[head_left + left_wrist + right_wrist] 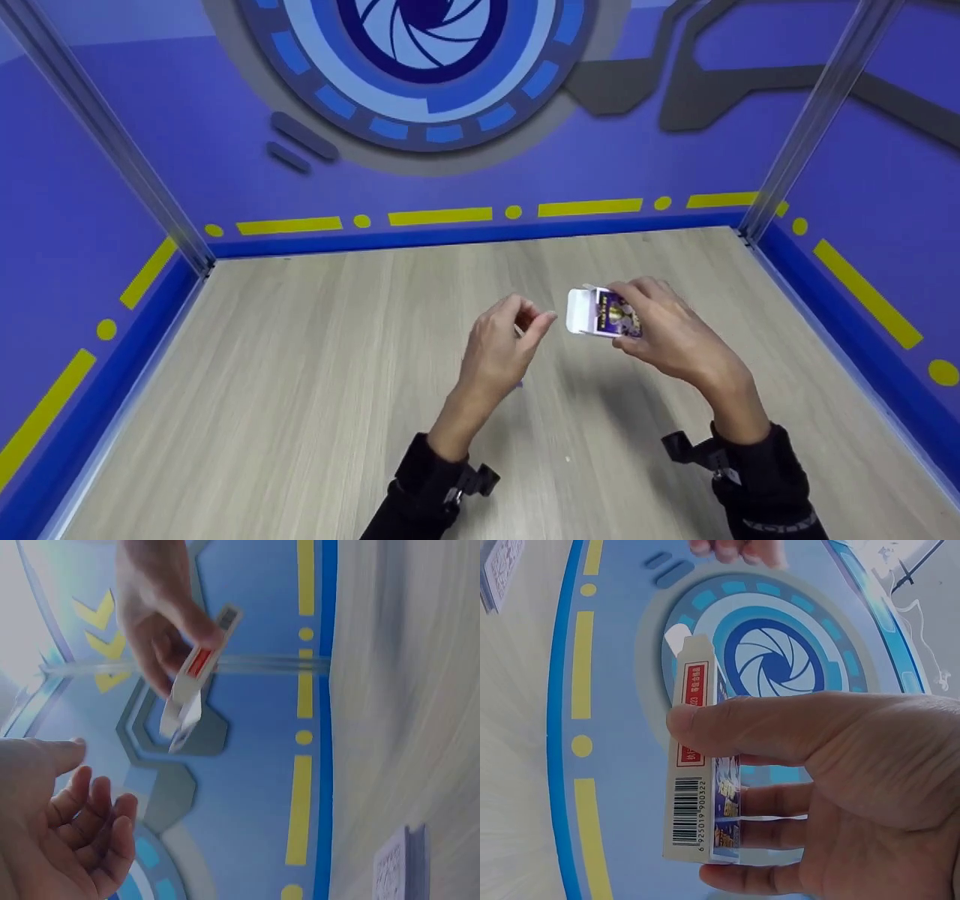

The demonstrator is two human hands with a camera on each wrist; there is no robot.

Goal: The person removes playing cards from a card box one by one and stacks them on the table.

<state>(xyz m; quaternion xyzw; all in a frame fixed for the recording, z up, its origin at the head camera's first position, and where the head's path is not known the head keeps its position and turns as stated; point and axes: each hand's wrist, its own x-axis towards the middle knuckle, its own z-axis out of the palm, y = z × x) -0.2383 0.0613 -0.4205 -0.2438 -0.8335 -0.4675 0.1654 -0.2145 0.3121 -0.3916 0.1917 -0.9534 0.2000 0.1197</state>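
My right hand [671,330] grips a small printed card box [616,313], thumb along one narrow side and fingers round the other. A barcode and a red label show on that narrow side in the right wrist view. The box's white end flap [579,310] stands open, pointing left. Just left of the flap is my left hand [499,345], its fingers loosely bent and holding nothing, apart from the box. A stack of cards [397,866] lies on the table in the left wrist view; in the head view my left hand mostly hides it.
The wood-grain table [300,360] is bounded by blue printed panels at the back [525,180] and both sides. Metal posts [817,112] stand at the back corners. A tiny white speck [568,458] lies near the front of the table.
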